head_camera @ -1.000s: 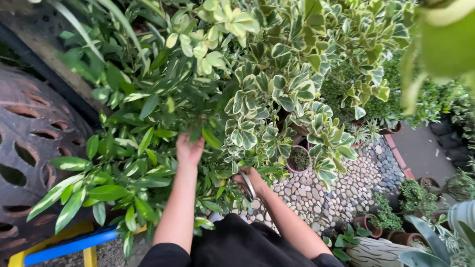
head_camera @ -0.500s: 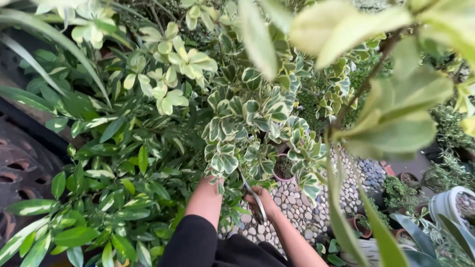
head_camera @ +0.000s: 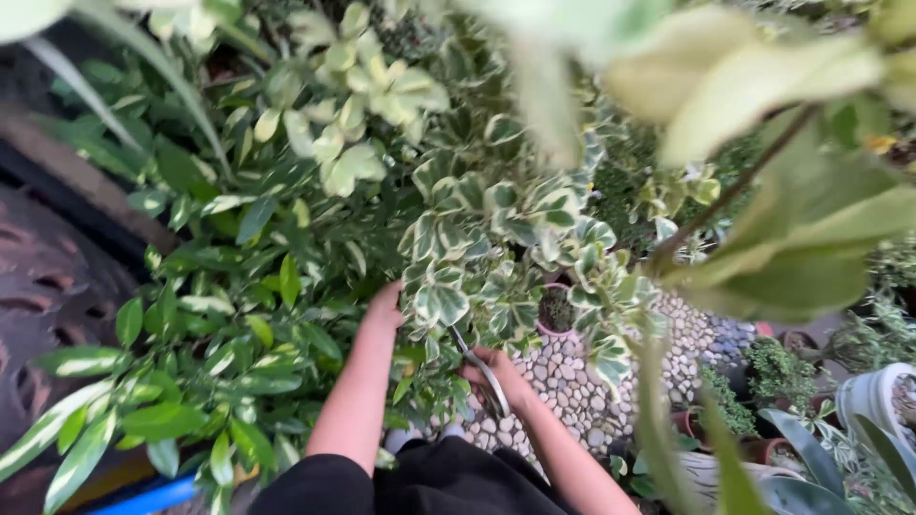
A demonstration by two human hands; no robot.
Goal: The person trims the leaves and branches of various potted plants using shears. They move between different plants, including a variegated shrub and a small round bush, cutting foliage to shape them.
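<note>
— What do you see of the hands now?

— I look down from the head camera. My right hand (head_camera: 498, 374) is low in the middle, with the fingers closed around the handles of the metal scissors (head_camera: 480, 370). The blades point up and to the left, into the variegated shrub (head_camera: 477, 257) with green and cream leaves. The tip goes between the leaves, and I cannot tell if the blades are apart or together.

— And the left hand?

— My left hand (head_camera: 386, 307) is higher, at the left edge of the same shrub. It reaches in among the leaves, and the fingers are mostly hidden, so I cannot tell if it is spread or pinching a stem. The two hands are near each other, with the scissors between them.

— What is around them?

— To the left of my left arm there is a plant with plain green pointed leaves (head_camera: 219, 353). Behind the shrub stands a small pink pot (head_camera: 558, 330), on the ground of round pebbles (head_camera: 572, 391). Far left I see a dark clay jar with holes (head_camera: 43, 296). Very near the camera, top right, some large pale leaves (head_camera: 763, 124) are blurred. At the right edge there are more small potted plants (head_camera: 778, 367).
</note>
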